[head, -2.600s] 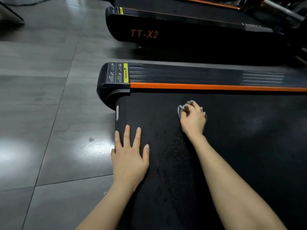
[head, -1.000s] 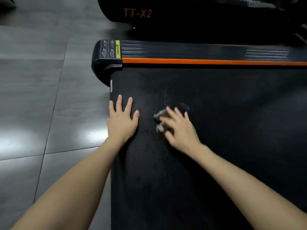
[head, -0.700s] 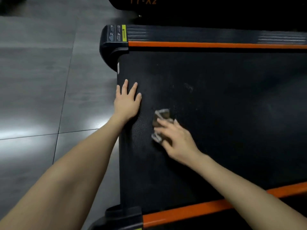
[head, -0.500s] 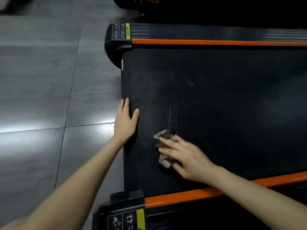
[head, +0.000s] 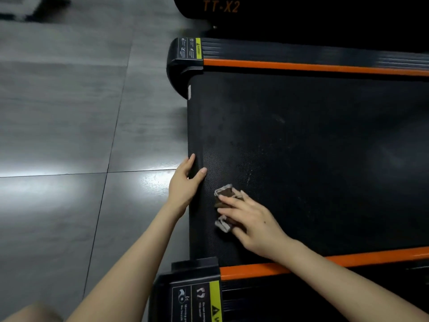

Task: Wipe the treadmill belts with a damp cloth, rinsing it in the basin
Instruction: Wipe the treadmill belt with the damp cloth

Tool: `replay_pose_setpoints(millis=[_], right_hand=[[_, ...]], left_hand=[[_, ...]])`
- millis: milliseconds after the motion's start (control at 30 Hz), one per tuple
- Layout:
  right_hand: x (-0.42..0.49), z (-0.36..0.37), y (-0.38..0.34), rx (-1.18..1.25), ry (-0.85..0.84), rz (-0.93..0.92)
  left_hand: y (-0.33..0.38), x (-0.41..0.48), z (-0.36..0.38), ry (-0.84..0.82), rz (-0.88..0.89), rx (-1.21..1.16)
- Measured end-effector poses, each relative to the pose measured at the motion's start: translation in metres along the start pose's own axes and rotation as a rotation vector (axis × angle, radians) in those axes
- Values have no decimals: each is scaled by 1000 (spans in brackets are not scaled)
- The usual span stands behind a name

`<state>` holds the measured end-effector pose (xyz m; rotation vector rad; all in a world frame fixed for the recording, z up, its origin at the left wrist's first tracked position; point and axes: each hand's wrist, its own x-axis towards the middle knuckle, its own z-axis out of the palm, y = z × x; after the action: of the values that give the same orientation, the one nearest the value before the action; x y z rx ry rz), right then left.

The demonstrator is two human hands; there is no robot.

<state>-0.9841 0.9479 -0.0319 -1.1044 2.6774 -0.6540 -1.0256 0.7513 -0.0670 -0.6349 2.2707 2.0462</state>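
Nearest to me, at the bottom edge, is the treadmill's black end cap (head: 185,296) with its yellow warning label (head: 214,300), and from it the near orange rail (head: 255,271) runs off to the right, crossed by my right forearm. Just past that rail my right hand (head: 253,221) lies flat on the belt (head: 313,147), fingers (head: 232,202) straight and spread, pressing down the cloth (head: 224,195). The cloth is a small crumpled brownish-grey rag with pale edges, sitting on the belt close to its left end and showing above and below my fingers. A little further on and to the left, my left hand (head: 185,182) clasps the end edge of the belt, thumb on top of the dotted surface and forefinger along the edge. The other fingers drop out of sight there, probably curled under. Both hands are near each other but apart. The black belt shows faint pale smears toward its middle. To its left the grey tiled floor (head: 69,112) shines with a bright patch of reflected light. Beyond the belt come the far orange rail (head: 313,67) and a second labelled cap (head: 183,52), then another treadmill (head: 278,10) marked TT-X2.
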Motion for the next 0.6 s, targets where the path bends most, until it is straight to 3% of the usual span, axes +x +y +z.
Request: replay_pose_setpoints(millis=[100,267,433,500,600], right_hand=[[53,-5,16,-11,127,73],[138,-20,33,34,315,400],[47,-3,11,18,83,66],[53,-8,25,-5,75,-21],[113,-20,61,-12,208,102]], left_hand=[[-3,1,1,19,2,12],[-1,1,-1,27,0,17],[3,6,5,71,4,103],[7,9,11,81,11,156],[9,13,22,62,3,180]])
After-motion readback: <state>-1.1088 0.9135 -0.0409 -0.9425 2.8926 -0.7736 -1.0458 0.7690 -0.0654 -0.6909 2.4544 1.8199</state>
